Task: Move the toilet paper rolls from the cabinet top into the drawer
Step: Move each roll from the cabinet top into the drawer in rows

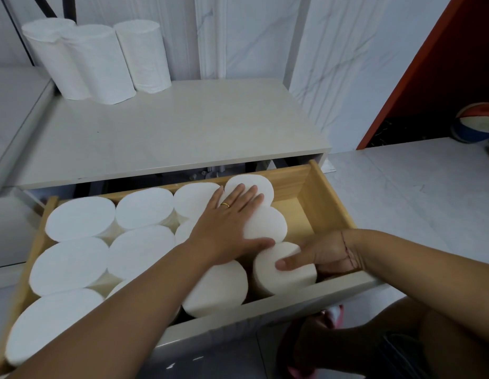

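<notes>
Right hand (324, 255) gripping the near-right toilet paper roll (284, 265) in the open drawer (329, 199): thumb lying across its flat top, other fingers curled down its right side, out of sight. Left hand (229, 222) spread flat, fingers wide, palm down on the tops of the upright rolls just beyond, holding nothing. Plain white, coreless-looking rolls packed upright in rows, filling the drawer's left and middle. Three more rolls (98, 57) standing at the far left of the cabinet top (183, 127).

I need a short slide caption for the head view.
Both hands press rolls into the drawer; three rolls wait on the cabinet top.
</notes>
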